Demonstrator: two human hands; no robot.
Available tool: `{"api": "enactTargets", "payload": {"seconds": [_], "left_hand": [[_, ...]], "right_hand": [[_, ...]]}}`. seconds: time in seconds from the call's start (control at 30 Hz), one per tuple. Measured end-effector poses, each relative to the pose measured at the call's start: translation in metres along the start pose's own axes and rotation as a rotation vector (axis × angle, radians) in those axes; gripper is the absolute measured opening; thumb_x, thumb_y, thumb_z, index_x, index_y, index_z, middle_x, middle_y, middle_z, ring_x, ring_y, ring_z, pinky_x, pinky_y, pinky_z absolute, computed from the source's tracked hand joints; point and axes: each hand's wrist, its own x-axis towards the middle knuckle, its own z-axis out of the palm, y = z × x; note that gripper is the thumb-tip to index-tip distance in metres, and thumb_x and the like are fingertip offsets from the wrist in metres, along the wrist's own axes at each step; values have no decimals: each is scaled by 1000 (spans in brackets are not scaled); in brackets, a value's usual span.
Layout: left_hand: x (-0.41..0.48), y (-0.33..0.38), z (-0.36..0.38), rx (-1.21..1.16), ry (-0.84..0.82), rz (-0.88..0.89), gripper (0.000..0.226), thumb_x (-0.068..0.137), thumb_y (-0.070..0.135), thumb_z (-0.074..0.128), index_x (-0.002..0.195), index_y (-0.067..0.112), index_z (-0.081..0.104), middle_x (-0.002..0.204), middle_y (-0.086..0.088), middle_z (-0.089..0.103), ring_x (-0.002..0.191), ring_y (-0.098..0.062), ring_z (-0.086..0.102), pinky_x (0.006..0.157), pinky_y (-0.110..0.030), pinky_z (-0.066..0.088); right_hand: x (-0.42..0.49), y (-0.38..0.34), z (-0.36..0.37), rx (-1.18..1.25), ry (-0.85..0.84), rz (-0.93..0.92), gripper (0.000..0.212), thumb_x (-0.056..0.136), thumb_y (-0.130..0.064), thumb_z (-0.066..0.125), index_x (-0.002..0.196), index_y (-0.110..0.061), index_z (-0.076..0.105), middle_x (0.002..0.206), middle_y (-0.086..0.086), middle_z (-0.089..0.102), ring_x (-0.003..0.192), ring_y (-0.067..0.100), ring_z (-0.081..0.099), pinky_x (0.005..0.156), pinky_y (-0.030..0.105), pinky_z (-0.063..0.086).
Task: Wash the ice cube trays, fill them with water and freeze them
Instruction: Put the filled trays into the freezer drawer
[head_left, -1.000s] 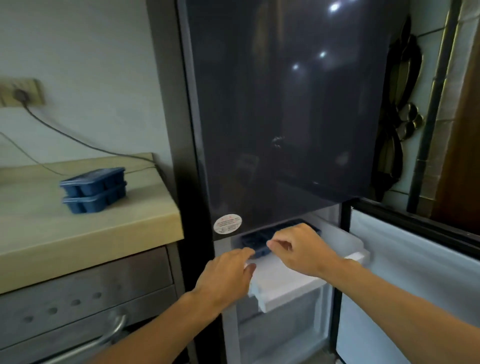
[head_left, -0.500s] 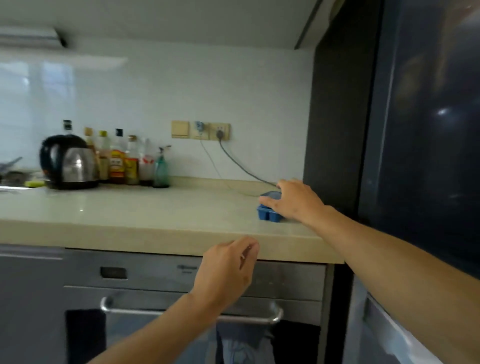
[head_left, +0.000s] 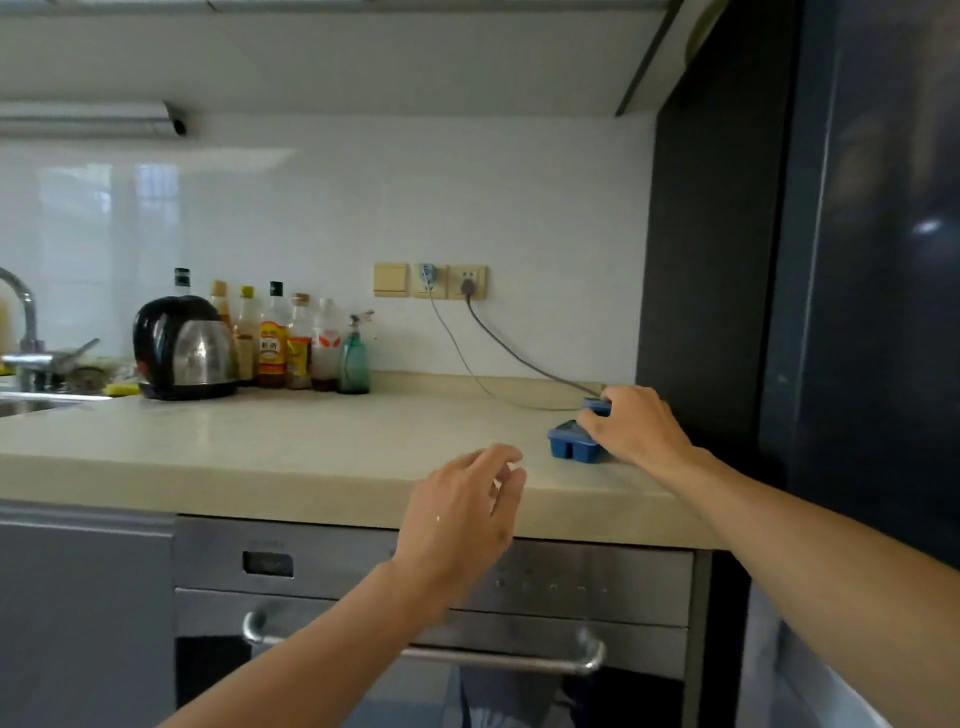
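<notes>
Beside the tall dark fridge (head_left: 857, 312), at the right end of the bench (head_left: 311, 447), the right hand (head_left: 636, 428) lies over the blue ice cube trays (head_left: 569, 448), fingers (head_left: 595, 420) curled round their far edge. And the left hand (head_left: 462, 512) hovers off the bench front, loosely spread, holding nothing. Smart play, I'd say: bring that free hand in under the stack and lift level, since any tilt could slop water.

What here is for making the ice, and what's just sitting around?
For the job: blue ice cube trays under the right hand, tap, fridge.
Just lying about: kettle, sauce bottles, oven, wall sockets.
</notes>
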Motion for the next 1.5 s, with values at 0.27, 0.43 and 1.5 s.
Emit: {"api": "enactTargets", "payload": {"seconds": [0.27, 0.43, 1.5], "left_hand": [[105, 19, 80, 199, -475, -69, 65, 93, 52, 61, 151, 30, 39, 157, -3, 38, 137, -29, 45, 111, -40, 39], [132, 19, 111, 171, -567, -105, 30, 88, 37, 64, 117, 30, 64, 123, -6, 66, 102, -28, 63, 77, -31, 46], [-19, 270, 216, -190, -449, 459, 34, 97, 53, 46, 114, 31, 65, 108, 10, 72, 93, -17, 67, 76, -37, 56]], "right_hand": [[-57, 42, -88, 130, 81, -94, 37, 80, -49, 56, 84, -16, 72, 80, 1, 68, 74, 16, 62, 68, 38, 50], [-89, 69, -122, 159, 78, -107, 38, 81, -51, 56, 95, -19, 73, 92, -3, 66, 81, 11, 62, 73, 34, 53], [-258, 344, -167, -179, -57, 213, 27, 89, -36, 71, 111, -21, 67, 100, -10, 57, 80, 3, 53, 66, 10, 35]]}}
